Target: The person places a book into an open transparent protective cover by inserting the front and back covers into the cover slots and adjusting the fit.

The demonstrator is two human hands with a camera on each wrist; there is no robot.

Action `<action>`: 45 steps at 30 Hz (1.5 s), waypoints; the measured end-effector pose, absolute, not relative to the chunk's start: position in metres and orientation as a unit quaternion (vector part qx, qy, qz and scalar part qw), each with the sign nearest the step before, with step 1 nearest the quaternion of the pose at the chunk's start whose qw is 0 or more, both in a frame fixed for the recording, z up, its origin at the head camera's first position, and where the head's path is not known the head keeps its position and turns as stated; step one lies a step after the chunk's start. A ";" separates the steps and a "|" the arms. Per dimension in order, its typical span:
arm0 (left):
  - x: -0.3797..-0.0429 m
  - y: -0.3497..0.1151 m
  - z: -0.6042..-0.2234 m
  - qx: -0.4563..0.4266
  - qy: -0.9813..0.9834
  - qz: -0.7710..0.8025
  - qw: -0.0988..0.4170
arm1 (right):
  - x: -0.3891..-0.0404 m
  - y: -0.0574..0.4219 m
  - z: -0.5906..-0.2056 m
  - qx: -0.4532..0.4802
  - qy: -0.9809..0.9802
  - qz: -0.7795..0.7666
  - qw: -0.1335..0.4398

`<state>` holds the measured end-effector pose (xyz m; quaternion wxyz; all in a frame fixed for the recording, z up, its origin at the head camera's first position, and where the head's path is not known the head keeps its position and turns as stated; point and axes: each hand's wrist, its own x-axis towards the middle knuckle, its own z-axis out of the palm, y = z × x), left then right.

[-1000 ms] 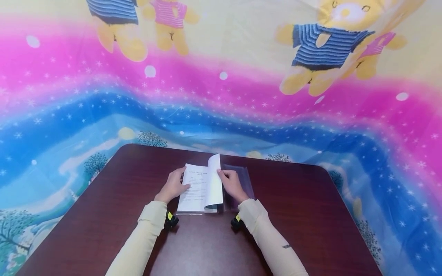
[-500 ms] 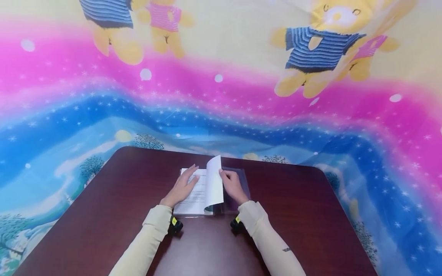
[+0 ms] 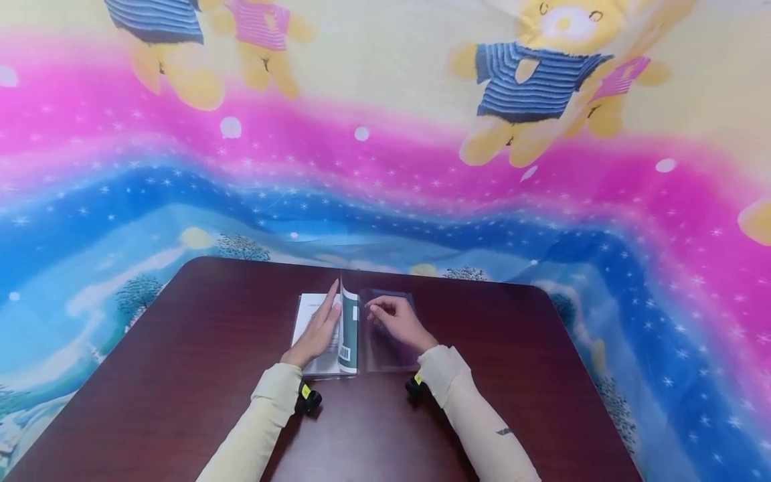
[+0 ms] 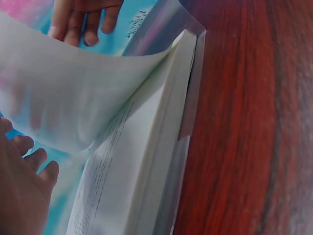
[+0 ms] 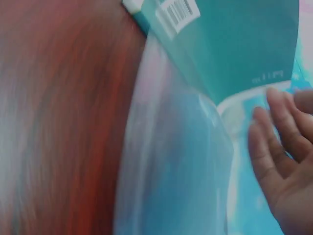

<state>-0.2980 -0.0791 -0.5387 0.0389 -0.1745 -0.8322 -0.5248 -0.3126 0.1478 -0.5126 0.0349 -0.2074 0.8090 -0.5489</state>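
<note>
A book with white printed pages (image 4: 122, 166) lies on the table, its green back cover (image 3: 348, 328) raised almost upright and showing a barcode. My left hand (image 3: 316, 335) is over the pages with straight fingers, against or close to the white inner side of that cover; actual contact is unclear. A clear plastic book cover (image 5: 181, 171) lies under the book and spreads out to the right, its flap lifted and curved in the right wrist view. Above this plastic is my right hand (image 3: 400, 321), fingers loosely bent, with nothing visible in them.
The dark reddish-brown table (image 3: 211, 375) has rounded far corners. Behind it hangs a cloth (image 3: 385, 167) printed with bears and snowflakes. A small black device (image 3: 310, 398) is strapped at each wrist.
My right hand has let go of the raised cover and drawn back over the plastic. My left hand has moved in beside the cover, which now stands more upright with its green side facing right.
</note>
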 end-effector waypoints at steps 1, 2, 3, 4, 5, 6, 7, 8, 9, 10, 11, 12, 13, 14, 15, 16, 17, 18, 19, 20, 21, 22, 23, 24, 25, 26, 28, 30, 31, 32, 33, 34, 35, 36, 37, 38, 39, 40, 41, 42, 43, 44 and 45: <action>-0.299 -0.079 -0.538 -0.175 -0.832 -0.525 0.037 | -0.314 0.152 -0.513 -0.222 0.819 -0.528 0.044; -0.300 -0.079 -0.538 -0.176 -0.832 -0.524 0.036 | -0.316 0.156 -0.512 -0.234 0.831 -0.503 0.049; -0.301 -0.078 -0.538 -0.176 -0.833 -0.523 0.035 | -0.316 0.161 -0.512 -0.244 0.845 -0.473 0.051; -0.302 -0.077 -0.537 -0.178 -0.834 -0.521 0.037 | -0.319 0.166 -0.516 -0.251 0.857 -0.447 0.053; -0.303 -0.076 -0.537 -0.179 -0.836 -0.517 0.039 | -0.319 0.170 -0.516 -0.254 0.867 -0.423 0.064; -0.304 -0.075 -0.537 -0.182 -0.837 -0.514 0.040 | -0.319 0.175 -0.516 -0.258 0.875 -0.401 0.076; -0.304 -0.074 -0.536 -0.184 -0.838 -0.511 0.041 | -0.319 0.179 -0.516 -0.259 0.883 -0.382 0.089; -0.305 -0.074 -0.536 -0.187 -0.840 -0.507 0.043 | -0.318 0.182 -0.516 -0.260 0.890 -0.362 0.102; -0.306 -0.073 -0.536 -0.191 -0.842 -0.503 0.044 | -0.318 0.186 -0.517 -0.262 0.894 -0.343 0.117; -0.306 -0.072 -0.536 -0.195 -0.843 -0.500 0.043 | -0.317 0.188 -0.517 -0.262 0.899 -0.326 0.131; -0.306 -0.071 -0.536 -0.198 -0.843 -0.498 0.043 | -0.316 0.191 -0.518 -0.263 0.901 -0.314 0.143; -0.305 -0.070 -0.536 -0.200 -0.844 -0.496 0.041 | -0.316 0.193 -0.519 -0.264 0.902 -0.306 0.153; -0.305 -0.069 -0.536 -0.202 -0.844 -0.494 0.039 | -0.315 0.194 -0.520 -0.264 0.903 -0.298 0.161; -0.305 -0.068 -0.537 -0.206 -0.845 -0.492 0.038 | -0.314 0.195 -0.520 -0.264 0.904 -0.290 0.169; -0.304 -0.068 -0.538 -0.210 -0.845 -0.490 0.037 | -0.313 0.196 -0.521 -0.263 0.905 -0.284 0.175; -0.303 -0.067 -0.538 -0.212 -0.846 -0.488 0.036 | -0.312 0.196 -0.522 -0.262 0.906 -0.279 0.181; -0.303 -0.066 -0.539 -0.214 -0.847 -0.485 0.035 | -0.311 0.197 -0.523 -0.262 0.906 -0.275 0.188; -0.302 -0.065 -0.540 -0.217 -0.849 -0.481 0.035 | -0.310 0.197 -0.523 -0.261 0.906 -0.269 0.195; -0.302 -0.065 -0.540 -0.220 -0.850 -0.478 0.035 | -0.309 0.197 -0.524 -0.259 0.907 -0.266 0.201; -0.302 -0.064 -0.541 -0.223 -0.850 -0.475 0.037 | -0.308 0.198 -0.524 -0.258 0.907 -0.264 0.204; -0.301 -0.064 -0.540 -0.226 -0.850 -0.474 0.039 | -0.308 0.198 -0.524 -0.256 0.907 -0.263 0.207; -0.301 -0.064 -0.540 -0.228 -0.850 -0.473 0.041 | -0.307 0.198 -0.524 -0.256 0.907 -0.263 0.208; -0.301 -0.063 -0.540 -0.233 -0.848 -0.474 0.045 | -0.307 0.198 -0.524 -0.256 0.907 -0.263 0.208; -0.301 -0.063 -0.539 -0.238 -0.846 -0.474 0.046 | -0.307 0.199 -0.524 -0.255 0.907 -0.265 0.207; -0.301 -0.063 -0.539 -0.242 -0.847 -0.471 0.047 | -0.307 0.199 -0.524 -0.254 0.907 -0.265 0.205; -0.302 -0.063 -0.538 -0.247 -0.848 -0.466 0.046 | -0.307 0.199 -0.524 -0.254 0.907 -0.265 0.204; -0.302 -0.063 -0.538 -0.255 -0.856 -0.448 0.039 | -0.306 0.201 -0.524 -0.254 0.908 -0.267 0.201; -0.302 -0.063 -0.539 -0.260 -0.868 -0.423 0.028 | -0.306 0.202 -0.524 -0.252 0.908 -0.268 0.199; -0.302 -0.063 -0.539 -0.262 -0.872 -0.413 0.023 | -0.306 0.202 -0.524 -0.252 0.909 -0.267 0.198; -0.302 -0.063 -0.540 -0.264 -0.875 -0.405 0.016 | -0.305 0.202 -0.524 -0.251 0.909 -0.266 0.197; -0.301 -0.063 -0.540 -0.266 -0.877 -0.400 0.010 | -0.304 0.203 -0.524 -0.250 0.909 -0.268 0.197; -0.301 -0.063 -0.540 -0.267 -0.879 -0.394 0.005 | -0.303 0.203 -0.524 -0.249 0.909 -0.268 0.197; -0.300 -0.063 -0.539 -0.269 -0.880 -0.391 0.001 | -0.303 0.203 -0.524 -0.247 0.910 -0.266 0.199; -0.300 -0.062 -0.539 -0.271 -0.880 -0.390 -0.001 | -0.302 0.203 -0.524 -0.244 0.912 -0.263 0.200; -0.300 -0.062 -0.538 -0.272 -0.880 -0.389 -0.003 | -0.301 0.203 -0.524 -0.242 0.913 -0.261 0.199; -0.299 -0.061 -0.538 -0.273 -0.881 -0.386 -0.002 | -0.300 0.203 -0.524 -0.239 0.914 -0.262 0.199; -0.299 -0.061 -0.537 -0.273 -0.881 -0.386 -0.001 | -0.300 0.202 -0.523 -0.237 0.914 -0.262 0.198; -0.298 -0.060 -0.537 -0.273 -0.883 -0.382 0.002 | -0.300 0.202 -0.523 -0.233 0.916 -0.261 0.196; -0.298 -0.060 -0.537 -0.273 -0.884 -0.380 0.003 | -0.299 0.202 -0.523 -0.231 0.917 -0.259 0.195; -0.298 -0.060 -0.538 -0.274 -0.884 -0.377 0.006 | -0.299 0.202 -0.523 -0.231 0.918 -0.260 0.193; -0.297 -0.060 -0.538 -0.274 -0.886 -0.375 0.005 | -0.299 0.202 -0.523 -0.231 0.918 -0.258 0.194; -0.296 -0.060 -0.539 -0.273 -0.888 -0.371 0.005 | -0.298 0.201 -0.523 -0.230 0.916 -0.261 0.197; -0.295 -0.061 -0.540 -0.272 -0.889 -0.367 0.006 | -0.298 0.201 -0.523 -0.231 0.916 -0.261 0.200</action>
